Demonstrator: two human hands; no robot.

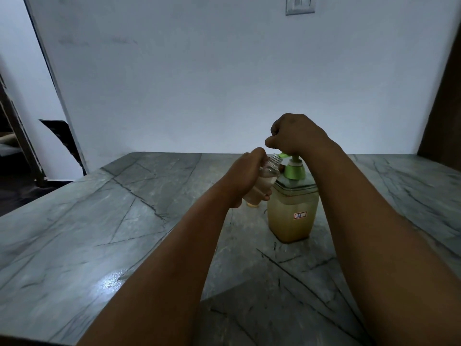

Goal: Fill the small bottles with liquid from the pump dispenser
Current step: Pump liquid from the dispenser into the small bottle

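Note:
A square clear pump dispenser (293,216) of yellowish liquid, with a green pump head (294,169) and a small "35" label, stands on the grey marble counter (124,221). My right hand (294,136) sits on top of the pump head with its fingers curled over it. My left hand (245,181) grips a small clear bottle (268,179), tilted, its threaded open neck right at the green spout. The small bottle holds some pale liquid. Its base is hidden by my fingers.
The counter runs wide to the left and right of the dispenser and ends at a white wall behind. A light switch plate (300,5) is high on the wall. A dark doorway gap (15,146) lies at far left, a brown panel (446,96) at far right.

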